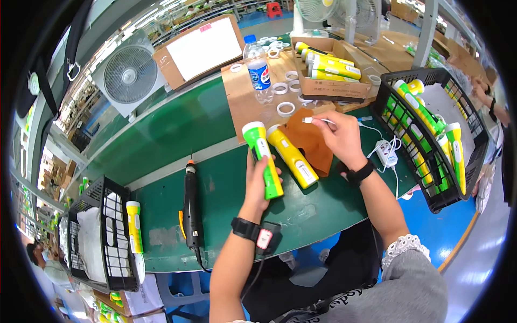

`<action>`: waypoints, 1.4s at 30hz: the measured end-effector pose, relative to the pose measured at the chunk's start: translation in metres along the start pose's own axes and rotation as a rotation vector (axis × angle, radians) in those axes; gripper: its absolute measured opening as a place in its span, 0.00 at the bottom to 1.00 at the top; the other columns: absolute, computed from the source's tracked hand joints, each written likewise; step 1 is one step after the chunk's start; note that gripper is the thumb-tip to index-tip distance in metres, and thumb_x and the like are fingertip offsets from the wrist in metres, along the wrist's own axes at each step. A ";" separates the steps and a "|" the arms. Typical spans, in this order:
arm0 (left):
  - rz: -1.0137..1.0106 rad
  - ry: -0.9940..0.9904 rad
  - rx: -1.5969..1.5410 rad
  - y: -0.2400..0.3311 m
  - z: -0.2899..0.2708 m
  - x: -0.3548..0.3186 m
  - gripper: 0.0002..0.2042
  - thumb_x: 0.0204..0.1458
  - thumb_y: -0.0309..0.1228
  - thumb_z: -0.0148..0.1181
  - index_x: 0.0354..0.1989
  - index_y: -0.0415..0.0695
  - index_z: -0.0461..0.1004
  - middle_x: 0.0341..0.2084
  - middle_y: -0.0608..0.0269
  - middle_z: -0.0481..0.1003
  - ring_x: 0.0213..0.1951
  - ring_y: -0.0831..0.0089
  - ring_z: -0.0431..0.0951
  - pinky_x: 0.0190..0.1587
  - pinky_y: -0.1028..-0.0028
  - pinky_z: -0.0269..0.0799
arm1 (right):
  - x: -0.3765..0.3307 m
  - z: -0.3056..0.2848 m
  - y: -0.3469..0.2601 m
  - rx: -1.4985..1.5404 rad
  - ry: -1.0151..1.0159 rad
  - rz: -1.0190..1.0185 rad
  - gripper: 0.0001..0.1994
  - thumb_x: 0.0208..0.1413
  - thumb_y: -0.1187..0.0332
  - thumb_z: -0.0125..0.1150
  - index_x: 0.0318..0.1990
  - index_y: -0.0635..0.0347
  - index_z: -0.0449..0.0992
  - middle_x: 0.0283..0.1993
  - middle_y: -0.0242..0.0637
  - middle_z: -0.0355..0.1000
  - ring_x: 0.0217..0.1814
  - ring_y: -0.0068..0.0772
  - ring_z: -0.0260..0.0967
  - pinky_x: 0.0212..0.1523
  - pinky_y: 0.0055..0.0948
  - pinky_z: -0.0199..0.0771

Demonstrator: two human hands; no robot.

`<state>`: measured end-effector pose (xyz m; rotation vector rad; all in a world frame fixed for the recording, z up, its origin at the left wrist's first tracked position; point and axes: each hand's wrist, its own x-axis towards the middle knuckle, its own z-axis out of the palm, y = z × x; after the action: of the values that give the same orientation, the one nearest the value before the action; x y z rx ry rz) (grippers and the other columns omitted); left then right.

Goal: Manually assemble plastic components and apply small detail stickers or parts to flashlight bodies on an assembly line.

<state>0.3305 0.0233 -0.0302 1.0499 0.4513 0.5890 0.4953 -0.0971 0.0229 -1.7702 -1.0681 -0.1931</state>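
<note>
My left hand (254,185) is wrapped round a green-and-yellow flashlight (263,161), its white head tilted up and away from me. Between the thumb and fingers of my right hand (344,139) is a white cable plug (308,120), a short way right of the flashlight's head and apart from it. Beside the held flashlight lies a yellow flashlight (293,158) on the green table (231,210). It partly overlaps an orange cloth (319,153). To the right of my right hand sits a white power strip (386,153) with white cords.
An electric screwdriver (191,204) lies left of my hands. Black crates stand at the left (121,258) and right (439,200), the right one holding several flashlights. Farther back are a cardboard box (334,90) of flashlights, a bottle (258,72) and white rings (285,109).
</note>
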 end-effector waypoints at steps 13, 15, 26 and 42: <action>0.145 -0.161 -0.485 0.002 -0.012 -0.003 0.26 0.54 0.33 0.47 0.61 0.53 0.47 0.46 0.61 0.64 0.36 0.72 0.68 0.39 0.72 0.68 | -0.031 0.018 -0.068 -0.317 -0.400 -0.865 0.14 0.41 0.72 0.54 0.39 0.51 0.68 0.43 0.33 0.64 0.43 0.31 0.65 0.43 0.31 0.64; 0.098 -0.154 -0.416 -0.005 -0.016 -0.004 0.23 0.56 0.36 0.45 0.59 0.50 0.49 0.46 0.62 0.65 0.42 0.71 0.69 0.44 0.69 0.69 | -0.043 0.037 -0.062 -0.437 -0.349 -1.052 0.13 0.40 0.72 0.55 0.37 0.52 0.67 0.40 0.33 0.65 0.41 0.30 0.66 0.40 0.29 0.66; 0.122 -0.296 -0.424 -0.007 0.002 -0.003 0.25 0.53 0.31 0.51 0.58 0.48 0.50 0.51 0.59 0.62 0.52 0.64 0.65 0.49 0.63 0.66 | -0.069 0.027 -0.064 -0.124 -0.163 -0.127 0.25 0.39 0.65 0.62 0.45 0.63 0.61 0.38 0.47 0.67 0.39 0.51 0.67 0.36 0.39 0.69; 0.065 0.018 -0.239 -0.011 -0.016 0.002 0.12 0.53 0.43 0.45 0.37 0.49 0.65 0.21 0.76 0.60 0.24 0.84 0.57 0.30 0.80 0.52 | -0.097 -0.225 -0.021 -0.713 0.679 0.058 0.27 0.51 0.63 0.54 0.59 0.53 0.54 0.46 0.49 0.63 0.45 0.54 0.63 0.43 0.39 0.66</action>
<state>0.3252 0.0310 -0.0475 0.8334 0.3536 0.6925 0.4971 -0.3344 0.0879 -2.0976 -0.4601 -1.1637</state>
